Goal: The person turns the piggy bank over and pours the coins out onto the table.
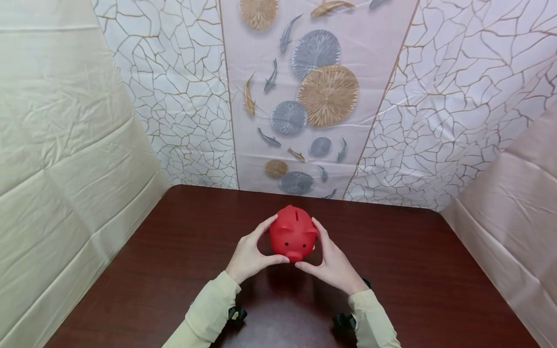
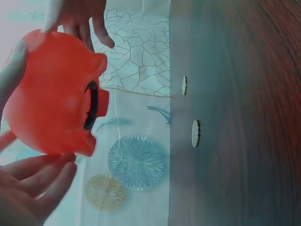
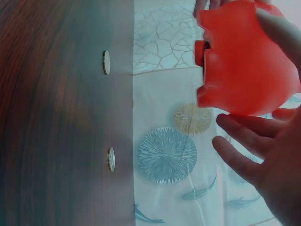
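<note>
Both hands hold a red piggy bank point(image 1: 292, 234) up above the dark table, its face and dark eyes towards me and the coin slot on top. My left hand point(image 1: 250, 256) grips its left side, thumb under the snout and fingers along the flank. On the other side my right hand point(image 1: 332, 263) grips it the same way, the two thumbs almost meeting below. In the left wrist view the bank point(image 2: 51, 94) shows stubby feet and a black patch on its underside. Beneath it, one coin point(image 2: 195, 133) and another coin point(image 2: 184, 85) stand out on the tabletop.
The brown wooden table point(image 1: 174, 270) has a rounded back edge. Behind it hangs a patterned cloth point(image 1: 187, 96) with fish and round leaf shapes. Plain pale cloth point(image 1: 65, 169) drapes the left side, and more cloth point(image 1: 513, 212) the right. Dark straps point(image 1: 237, 314) sit at the wrists.
</note>
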The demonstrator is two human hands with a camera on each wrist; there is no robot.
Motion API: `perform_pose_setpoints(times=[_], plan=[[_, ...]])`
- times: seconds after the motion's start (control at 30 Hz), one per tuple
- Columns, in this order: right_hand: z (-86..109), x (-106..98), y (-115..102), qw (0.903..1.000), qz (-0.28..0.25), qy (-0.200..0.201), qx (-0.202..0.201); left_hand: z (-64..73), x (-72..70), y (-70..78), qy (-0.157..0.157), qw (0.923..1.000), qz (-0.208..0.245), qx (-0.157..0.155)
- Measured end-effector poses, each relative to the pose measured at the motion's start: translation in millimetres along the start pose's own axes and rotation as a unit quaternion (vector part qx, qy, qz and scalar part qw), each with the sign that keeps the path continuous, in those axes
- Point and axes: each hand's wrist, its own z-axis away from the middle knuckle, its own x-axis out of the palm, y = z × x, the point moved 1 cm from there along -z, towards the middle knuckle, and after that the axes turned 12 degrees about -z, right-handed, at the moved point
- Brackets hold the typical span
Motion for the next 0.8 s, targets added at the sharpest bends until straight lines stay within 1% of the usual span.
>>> perform_pose_setpoints(times=[0.07, 0.17, 0.27, 0.37, 0.5, 0.63, 0.73, 0.8], plan=[[0.0, -0.4, 0.2, 0.9996, -0.004, 0.003, -0.028, 0.0, -0.7, 1.2, 0.009, 0.9994, -0.005, 0.032], [0.4, 0.7, -0.1, 0.9982, -0.005, 0.011, -0.058, 0.8, -0.3, 2.0, 0.020, 0.9964, -0.016, 0.081], [0.1, 1.8, -1.1, 0.9953, -0.001, 0.029, -0.093, 1.5, -0.1, 2.9, 0.034, 0.9919, -0.031, 0.118], [-0.5, 3.9, -2.3, 0.9897, 0.004, 0.053, -0.133, 1.9, 0.3, 3.2, 0.056, 0.9848, -0.045, 0.158], [-1.4, 7.4, -4.1, 0.9781, 0.013, 0.086, -0.189, 1.7, 0.7, 2.5, 0.092, 0.9709, -0.070, 0.209], [-2.2, 10.8, -5.2, 0.9652, 0.018, 0.117, -0.233, 0.9, 0.8, 2.0, 0.116, 0.9598, -0.081, 0.243], [-2.9, 13.1, -6.4, 0.9533, 0.012, 0.134, -0.270, 0.6, 0.8, 2.2, 0.112, 0.9590, -0.070, 0.251], [-3.5, 14.8, -7.4, 0.9430, 0.011, 0.146, -0.299, 0.5, 0.8, 2.1, 0.106, 0.9591, -0.063, 0.255]])
